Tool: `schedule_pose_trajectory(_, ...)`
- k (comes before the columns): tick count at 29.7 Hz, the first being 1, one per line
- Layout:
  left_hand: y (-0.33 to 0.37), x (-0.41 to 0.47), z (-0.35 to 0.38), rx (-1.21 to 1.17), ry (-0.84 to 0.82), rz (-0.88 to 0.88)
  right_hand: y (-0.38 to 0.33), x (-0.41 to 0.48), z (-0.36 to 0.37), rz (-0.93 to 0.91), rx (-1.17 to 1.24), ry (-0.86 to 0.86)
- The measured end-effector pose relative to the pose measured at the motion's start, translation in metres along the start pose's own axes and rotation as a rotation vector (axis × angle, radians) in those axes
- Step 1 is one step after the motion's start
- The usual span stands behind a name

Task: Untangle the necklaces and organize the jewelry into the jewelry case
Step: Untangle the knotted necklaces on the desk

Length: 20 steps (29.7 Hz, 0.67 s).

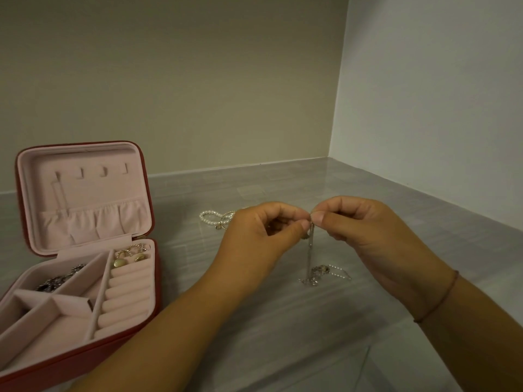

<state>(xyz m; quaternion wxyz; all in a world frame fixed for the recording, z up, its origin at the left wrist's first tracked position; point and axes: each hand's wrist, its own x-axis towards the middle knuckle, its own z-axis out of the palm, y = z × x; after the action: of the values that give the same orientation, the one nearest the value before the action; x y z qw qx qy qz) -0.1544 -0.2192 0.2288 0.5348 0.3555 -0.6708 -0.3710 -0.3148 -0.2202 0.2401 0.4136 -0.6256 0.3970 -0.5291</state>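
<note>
My left hand [257, 236] and my right hand [365, 230] meet above the grey table, both pinching the top of a thin silver chain necklace [310, 250]. The chain hangs straight down from my fingertips. Its lower end lies on the table in a small tangle with a pendant [321, 271]. A pearl necklace [212, 217] with a gold ring lies behind my left hand, partly hidden by it. The red jewelry case [154, 292] stands open at the left, with a pink lining. It holds gold earrings [128, 257] on the ring rolls and dark silver pieces [60, 280] in a left compartment.
The case lid [85, 193] stands upright with hooks and a gathered pocket. Walls close the table at the back and at the right, forming a corner [329, 158]. A thin red string sits around my right wrist [441, 298].
</note>
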Motion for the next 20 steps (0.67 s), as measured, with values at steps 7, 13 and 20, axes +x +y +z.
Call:
schedule_pose_trajectory(7, -0.002, 0.004, -0.001, -0.024, 0.013, -0.095, 0.0, 0.001, 0.002, -0.023, -0.086, 0.011)
schedule_pose_trajectory(13, -0.006, 0.007, 0.0, -0.356, -0.057, -0.325, 0.0, 0.001, 0.008, -0.047, -0.084, -0.034)
schedule_pose_trajectory(20, -0.004, 0.01, -0.016, -0.879, -0.093, -0.469, 0.002, 0.006, 0.001, 0.083, 0.115, 0.009)
